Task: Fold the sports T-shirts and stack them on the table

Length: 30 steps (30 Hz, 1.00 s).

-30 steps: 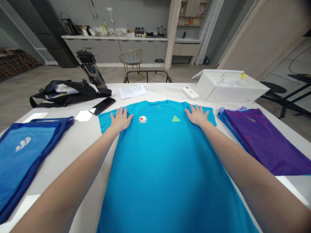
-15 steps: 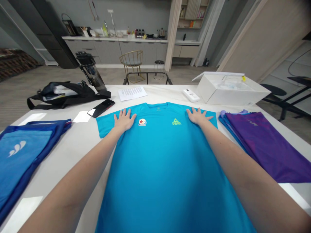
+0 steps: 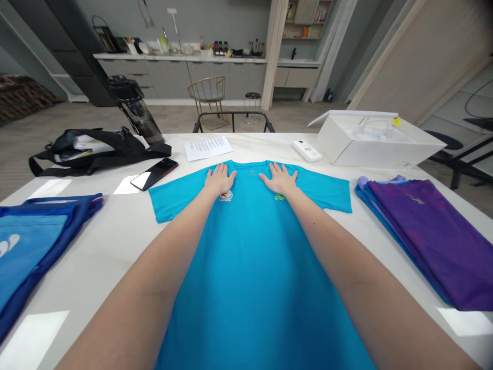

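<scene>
A turquoise t-shirt lies spread flat, front up, on the white table, collar pointing away from me. My left hand rests flat on the chest just left of the collar, fingers stretched out, partly covering a round badge. My right hand lies flat just right of the collar, fingers apart, over the green logo. Both hands hold nothing. The two short sleeves stick out to either side.
Folded blue shirts lie at the left, folded purple shirts at the right. Behind the t-shirt are a black phone, a printed sheet, a white remote, an open white box, a black bag and a dark bottle.
Both hands slid inward across the chest, from near the shoulders to either side of the collar. They stay flat on the fabric.
</scene>
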Tool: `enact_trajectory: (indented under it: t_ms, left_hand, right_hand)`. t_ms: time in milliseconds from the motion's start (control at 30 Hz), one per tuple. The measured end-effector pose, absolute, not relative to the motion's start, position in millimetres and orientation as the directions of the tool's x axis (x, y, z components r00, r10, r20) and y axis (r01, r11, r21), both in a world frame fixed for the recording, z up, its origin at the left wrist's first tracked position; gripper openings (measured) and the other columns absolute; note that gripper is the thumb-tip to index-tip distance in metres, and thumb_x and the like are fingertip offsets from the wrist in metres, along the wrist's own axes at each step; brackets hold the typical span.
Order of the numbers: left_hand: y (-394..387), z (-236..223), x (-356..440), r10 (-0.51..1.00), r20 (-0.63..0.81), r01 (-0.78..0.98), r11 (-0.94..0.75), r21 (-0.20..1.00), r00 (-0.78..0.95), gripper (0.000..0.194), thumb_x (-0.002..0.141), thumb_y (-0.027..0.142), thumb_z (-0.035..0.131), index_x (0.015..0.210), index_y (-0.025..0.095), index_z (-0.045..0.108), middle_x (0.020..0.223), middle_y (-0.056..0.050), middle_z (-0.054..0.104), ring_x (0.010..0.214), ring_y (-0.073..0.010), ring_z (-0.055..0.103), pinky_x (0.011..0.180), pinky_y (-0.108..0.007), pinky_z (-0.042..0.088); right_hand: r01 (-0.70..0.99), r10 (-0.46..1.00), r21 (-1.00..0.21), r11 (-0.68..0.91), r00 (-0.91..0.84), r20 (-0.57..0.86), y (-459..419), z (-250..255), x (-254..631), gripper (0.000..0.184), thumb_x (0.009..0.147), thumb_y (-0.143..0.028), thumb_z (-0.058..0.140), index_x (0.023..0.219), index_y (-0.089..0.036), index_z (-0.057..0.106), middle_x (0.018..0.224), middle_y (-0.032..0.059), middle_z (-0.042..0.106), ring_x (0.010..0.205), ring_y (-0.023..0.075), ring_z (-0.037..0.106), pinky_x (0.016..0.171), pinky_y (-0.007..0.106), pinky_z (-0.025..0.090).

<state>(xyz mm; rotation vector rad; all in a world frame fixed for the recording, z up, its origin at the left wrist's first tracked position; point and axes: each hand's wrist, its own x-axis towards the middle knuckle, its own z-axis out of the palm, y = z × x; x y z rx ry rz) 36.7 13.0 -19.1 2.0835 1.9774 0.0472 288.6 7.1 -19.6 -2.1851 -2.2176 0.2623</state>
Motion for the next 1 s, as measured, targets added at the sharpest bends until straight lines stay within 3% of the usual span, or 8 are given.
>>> enact_trajectory:
  t_ms: [167, 267, 400, 500, 633, 733, 867, 1000]
  left_hand:
    - [20, -19, 42, 0.996, -0.08, 0.984, -0.023, 0.177, 0.038, 0.081, 0.101, 0.061, 0.014, 0.165, 0.012, 0.023, 0.173, -0.009, 0.017, 0.16, -0.0258, 0.015, 0.13, -0.056, 0.007]
    - [21, -20, 52, 0.993, 0.025, 0.984, -0.121, 0.132, 0.119, 0.078, 0.101, 0.056, 0.018, 0.164, 0.01, 0.025, 0.172, -0.012, 0.022, 0.16, -0.0273, 0.018, 0.13, -0.056, 0.005]
    - [23, -24, 59, 0.987, -0.037, 0.974, -0.146, 0.174, 0.155, 0.076, 0.102, 0.058, 0.015, 0.165, 0.017, 0.025, 0.174, -0.006, 0.016, 0.161, -0.0258, 0.015, 0.13, -0.054, 0.012]
    - [22, -24, 61, 0.992, -0.031, 0.977, -0.114, 0.181, 0.121, 0.078, 0.101, 0.062, 0.015, 0.166, 0.02, 0.023, 0.174, -0.005, 0.014, 0.161, -0.0278, 0.014, 0.129, -0.057, 0.01]
    - [14, -22, 74, 0.957, 0.072, 0.95, -0.287, 0.124, 0.28, 0.067, 0.104, 0.051, 0.017, 0.165, 0.025, 0.027, 0.173, -0.004, 0.019, 0.161, -0.0249, 0.013, 0.129, -0.057, 0.002]
    - [9, -25, 87, 0.936, -0.01, 0.927, -0.347, 0.14, 0.352, 0.064, 0.105, 0.047, 0.015, 0.164, 0.026, 0.03, 0.172, -0.003, 0.022, 0.16, -0.0236, 0.016, 0.129, -0.057, 0.004]
    - [2, -28, 94, 0.959, -0.025, 0.939, -0.27, 0.211, 0.282, 0.066, 0.105, 0.051, 0.016, 0.166, 0.027, 0.023, 0.174, -0.002, 0.014, 0.161, -0.0257, 0.013, 0.128, -0.061, 0.007]
    - [-23, -23, 91, 0.967, -0.026, 0.939, -0.238, 0.249, 0.252, 0.071, 0.103, 0.062, 0.016, 0.166, 0.029, 0.02, 0.174, -0.003, 0.012, 0.161, -0.0271, 0.01, 0.128, -0.062, 0.006]
  right_hand:
    - [0.988, 0.991, -0.149, -0.028, 0.008, -0.133, 20, -15, 287, 0.094, 0.093, -0.082, 0.008, 0.168, -0.025, 0.016, 0.174, 0.0072, 0.011, 0.158, 0.0367, 0.01, 0.12, 0.074, 0.005]
    - [0.988, 0.988, -0.143, -0.054, 0.032, -0.152, 24, -15, 282, 0.09, 0.095, -0.078, 0.004, 0.168, -0.027, 0.016, 0.174, 0.0067, 0.011, 0.158, 0.0364, 0.01, 0.119, 0.076, 0.004]
    - [0.988, 0.993, -0.143, -0.061, 0.045, -0.112, 21, -17, 278, 0.086, 0.096, -0.077, 0.005, 0.168, -0.03, 0.014, 0.175, 0.0042, 0.01, 0.159, 0.0369, 0.007, 0.117, 0.078, 0.003]
    - [0.988, 0.995, -0.141, -0.058, 0.045, -0.093, 17, -17, 278, 0.082, 0.097, -0.077, 0.01, 0.167, -0.036, 0.017, 0.175, 0.0019, 0.011, 0.158, 0.0408, 0.008, 0.116, 0.081, 0.004]
    - [0.985, 0.987, -0.09, 0.15, -0.144, 0.066, 8, -18, 270, 0.069, 0.105, -0.06, 0.016, 0.166, -0.03, 0.027, 0.174, 0.0036, 0.015, 0.159, 0.0359, 0.009, 0.12, 0.074, 0.003]
    - [0.944, 0.948, -0.095, 0.316, -0.309, 0.081, -1, -21, 259, 0.063, 0.108, -0.044, 0.016, 0.164, -0.021, 0.03, 0.172, 0.0061, 0.022, 0.158, 0.027, 0.017, 0.126, 0.061, 0.008]
    - [0.954, 0.967, -0.176, 0.243, -0.252, -0.026, -8, -24, 253, 0.063, 0.108, -0.05, 0.013, 0.165, -0.027, 0.029, 0.172, 0.0036, 0.021, 0.159, 0.0266, 0.018, 0.125, 0.063, 0.01]
    - [0.974, 0.996, -0.208, 0.089, -0.092, -0.005, -18, -21, 272, 0.07, 0.105, -0.063, 0.009, 0.167, -0.031, 0.021, 0.174, 0.0028, 0.015, 0.159, 0.0311, 0.012, 0.122, 0.071, 0.009]
